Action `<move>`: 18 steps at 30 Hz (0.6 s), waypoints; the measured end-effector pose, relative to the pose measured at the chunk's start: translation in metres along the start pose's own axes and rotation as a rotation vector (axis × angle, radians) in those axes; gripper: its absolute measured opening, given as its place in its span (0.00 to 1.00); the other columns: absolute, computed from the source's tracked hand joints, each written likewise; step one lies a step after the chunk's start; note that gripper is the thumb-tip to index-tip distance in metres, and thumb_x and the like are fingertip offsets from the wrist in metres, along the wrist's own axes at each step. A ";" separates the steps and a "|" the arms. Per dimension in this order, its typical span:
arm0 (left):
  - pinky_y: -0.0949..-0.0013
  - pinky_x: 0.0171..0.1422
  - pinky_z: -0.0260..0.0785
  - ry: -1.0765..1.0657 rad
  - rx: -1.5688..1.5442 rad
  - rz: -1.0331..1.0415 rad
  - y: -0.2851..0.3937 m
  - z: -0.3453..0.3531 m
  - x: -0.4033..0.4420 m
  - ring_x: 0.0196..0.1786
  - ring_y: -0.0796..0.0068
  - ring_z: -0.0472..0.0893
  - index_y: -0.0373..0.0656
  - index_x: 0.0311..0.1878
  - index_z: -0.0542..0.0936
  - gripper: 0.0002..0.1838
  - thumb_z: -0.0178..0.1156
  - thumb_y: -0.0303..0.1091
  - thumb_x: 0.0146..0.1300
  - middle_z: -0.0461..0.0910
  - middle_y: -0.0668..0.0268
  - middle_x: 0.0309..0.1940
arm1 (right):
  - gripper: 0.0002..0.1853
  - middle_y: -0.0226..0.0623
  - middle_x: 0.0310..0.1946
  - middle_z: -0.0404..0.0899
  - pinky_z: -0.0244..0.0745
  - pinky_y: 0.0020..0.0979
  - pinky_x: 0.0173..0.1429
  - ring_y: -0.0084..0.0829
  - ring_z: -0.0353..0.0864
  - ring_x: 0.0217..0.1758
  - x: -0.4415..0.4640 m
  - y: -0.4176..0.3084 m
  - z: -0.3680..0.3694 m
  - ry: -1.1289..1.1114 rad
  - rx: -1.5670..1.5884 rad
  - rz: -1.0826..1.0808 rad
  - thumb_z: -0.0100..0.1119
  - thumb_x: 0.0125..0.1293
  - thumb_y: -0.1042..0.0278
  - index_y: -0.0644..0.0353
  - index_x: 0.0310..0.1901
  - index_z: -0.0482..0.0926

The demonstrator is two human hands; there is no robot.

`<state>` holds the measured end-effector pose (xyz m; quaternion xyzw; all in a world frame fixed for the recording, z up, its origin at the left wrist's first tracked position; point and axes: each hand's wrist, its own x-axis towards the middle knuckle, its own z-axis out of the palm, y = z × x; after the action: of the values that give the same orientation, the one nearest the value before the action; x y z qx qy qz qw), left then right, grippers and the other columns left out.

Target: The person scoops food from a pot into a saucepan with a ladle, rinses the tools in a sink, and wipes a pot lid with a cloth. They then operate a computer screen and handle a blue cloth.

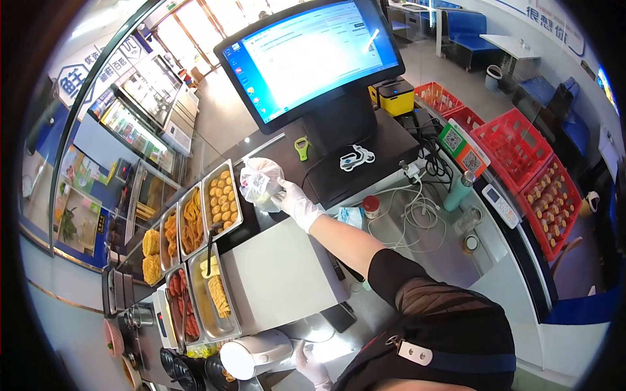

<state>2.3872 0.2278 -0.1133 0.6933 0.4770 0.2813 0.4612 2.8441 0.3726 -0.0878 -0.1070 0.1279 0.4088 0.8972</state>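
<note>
My right hand [298,206], in a thin white glove, reaches out over the counter with its fingers closed on a bunched, translucent plastic bag [261,180]. What the bag holds is blurred. Just left of it is a metal tray of round brown eggs [222,201]. My left hand [313,369], also gloved, is low at the bottom, beside a white kettle-like container [255,354]. Its fingers are partly in view, loosely extended, and nothing shows in them.
Trays hold sausages [182,305], yellow rolled food [219,296] and fried pieces [192,225]. A white board-like surface [280,274] lies beside them. Behind stand a monitor [310,58], a yellow-black box [393,96], cables [420,208], a teal bottle [460,190] and red crates [512,146].
</note>
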 end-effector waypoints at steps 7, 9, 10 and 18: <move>0.71 0.50 0.70 0.049 0.007 -0.028 0.022 0.004 -0.020 0.39 0.74 0.79 0.34 0.52 0.78 0.13 0.49 0.25 0.68 0.82 0.62 0.33 | 0.19 0.39 0.48 0.74 0.73 0.35 0.59 0.35 0.74 0.52 -0.015 0.002 -0.012 0.087 -0.240 0.016 0.61 0.64 0.61 0.63 0.52 0.71; 0.70 0.50 0.70 0.061 -0.003 -0.028 0.010 0.003 -0.025 0.39 0.73 0.79 0.34 0.52 0.78 0.13 0.49 0.26 0.68 0.82 0.62 0.34 | 0.14 0.39 0.44 0.76 0.73 0.35 0.57 0.34 0.76 0.49 -0.027 0.011 -0.019 0.130 -0.283 0.071 0.58 0.65 0.62 0.60 0.48 0.73; 0.70 0.50 0.70 0.070 -0.010 -0.027 0.004 0.002 -0.028 0.39 0.73 0.79 0.34 0.52 0.79 0.14 0.49 0.26 0.68 0.82 0.61 0.34 | 0.14 0.39 0.44 0.76 0.73 0.35 0.57 0.34 0.76 0.49 -0.032 0.016 -0.024 0.128 -0.287 0.077 0.58 0.65 0.62 0.60 0.48 0.73; 0.70 0.49 0.72 0.175 0.104 -0.041 -0.017 -0.016 -0.070 0.38 0.73 0.80 0.33 0.52 0.78 0.13 0.50 0.25 0.68 0.83 0.60 0.34 | 0.10 0.37 0.42 0.80 0.75 0.36 0.53 0.33 0.79 0.44 -0.084 0.090 -0.061 0.125 -0.332 0.319 0.53 0.68 0.64 0.59 0.46 0.73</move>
<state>2.3400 0.1713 -0.1187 0.6792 0.5436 0.3062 0.3865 2.7137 0.3529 -0.1264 -0.2567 0.1297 0.5535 0.7816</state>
